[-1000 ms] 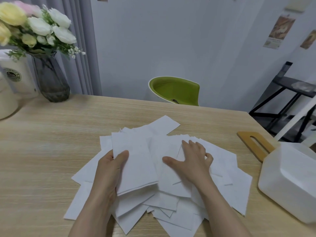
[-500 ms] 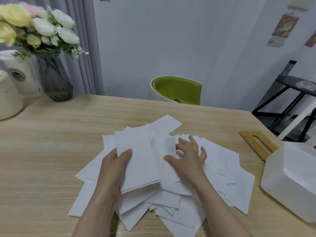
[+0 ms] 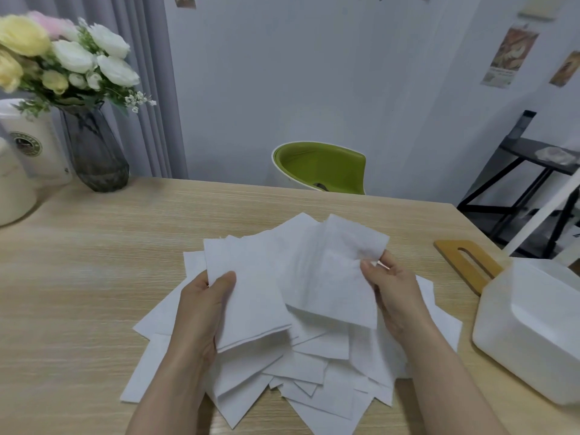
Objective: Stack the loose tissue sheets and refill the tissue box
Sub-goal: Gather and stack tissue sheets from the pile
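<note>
head view, tissue sheets [image 3: 251,296] between hands [image 3: 201,309]

Table [image 3: 94,293]: light wood-grain top, filling the lower two thirds of the frame; far edge runs across the middle, right corner at centre right.

On it:
- Pile of loose white tissue sheets [image 3: 314,372], lower centre, fanned and overlapping at mixed angles.
- White plastic tissue box [image 3: 530,334], lower right edge, lying apart from the pile.
- Wooden lid with slot [image 3: 467,265], centre right, flat, its near end hidden behind the box.
- Dark glass vase [image 3: 94,152] with white, yellow and pink flowers, upper left.
- White canister with round emblem [image 3: 31,146], just left of the vase.
- Cream rounded vessel [image 3: 12,196], left edge, partly cut off.
</note>
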A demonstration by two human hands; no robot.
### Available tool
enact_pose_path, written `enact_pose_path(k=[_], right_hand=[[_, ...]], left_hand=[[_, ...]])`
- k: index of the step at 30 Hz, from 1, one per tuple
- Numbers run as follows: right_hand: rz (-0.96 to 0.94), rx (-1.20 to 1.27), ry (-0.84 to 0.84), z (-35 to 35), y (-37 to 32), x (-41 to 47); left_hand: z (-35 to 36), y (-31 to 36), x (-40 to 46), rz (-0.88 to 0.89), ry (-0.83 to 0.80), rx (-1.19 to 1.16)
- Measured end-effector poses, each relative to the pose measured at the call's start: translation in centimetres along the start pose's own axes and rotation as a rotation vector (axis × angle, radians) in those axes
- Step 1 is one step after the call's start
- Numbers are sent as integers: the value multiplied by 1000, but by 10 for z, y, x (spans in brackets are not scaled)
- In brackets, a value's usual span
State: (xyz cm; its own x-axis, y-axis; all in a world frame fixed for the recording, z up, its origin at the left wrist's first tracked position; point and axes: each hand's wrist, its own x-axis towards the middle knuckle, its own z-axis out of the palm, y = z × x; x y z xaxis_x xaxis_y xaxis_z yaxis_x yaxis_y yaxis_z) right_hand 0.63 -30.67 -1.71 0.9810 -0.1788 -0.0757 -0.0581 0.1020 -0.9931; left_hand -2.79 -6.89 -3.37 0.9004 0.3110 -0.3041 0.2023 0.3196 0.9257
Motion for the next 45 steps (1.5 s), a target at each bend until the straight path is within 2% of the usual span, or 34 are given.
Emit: enact_pose_path(k=[3, 6, 11, 17, 22, 24, 27, 29, 31, 37, 41, 45], right_hand=[[60, 200, -40, -12, -15, -1], [97, 260, -125, -18, -28, -3], [85, 124, -222, 5, -27, -14], [24, -65, -163, 26, -11, -25], [-37, -233, -40, 27, -2, -29], [41, -301, -30, 24, -5, -30], [230, -308, -146, 18, -9, -30], [264, -322, -203, 14, -9, -30], [215, -288, -185, 13, -7, -30], [-55, -344, 14, 14, -4, -32], [19, -163, 19, 19, -11, -33], [11, -193, -3, 31, -6, -37]], left_hand=[[6, 0, 0, 22, -18, 26], [20, 3, -3, 63, -68, 59], [52, -1, -9, 64, -164, 94], [61, -11, -19, 16, -251, 31], [57, -14, -21, 6, -198, 3], [55, -13, -21, 3, -180, -4], [53, -12, -19, 21, -163, -4], [52, -12, -19, 27, -154, 1], [52, -13, -19, 27, -154, 10], [48, -16, -19, 11, -116, -15], [49, -17, -21, -5, -154, -37], [55, -18, -22, -52, -180, -61]])
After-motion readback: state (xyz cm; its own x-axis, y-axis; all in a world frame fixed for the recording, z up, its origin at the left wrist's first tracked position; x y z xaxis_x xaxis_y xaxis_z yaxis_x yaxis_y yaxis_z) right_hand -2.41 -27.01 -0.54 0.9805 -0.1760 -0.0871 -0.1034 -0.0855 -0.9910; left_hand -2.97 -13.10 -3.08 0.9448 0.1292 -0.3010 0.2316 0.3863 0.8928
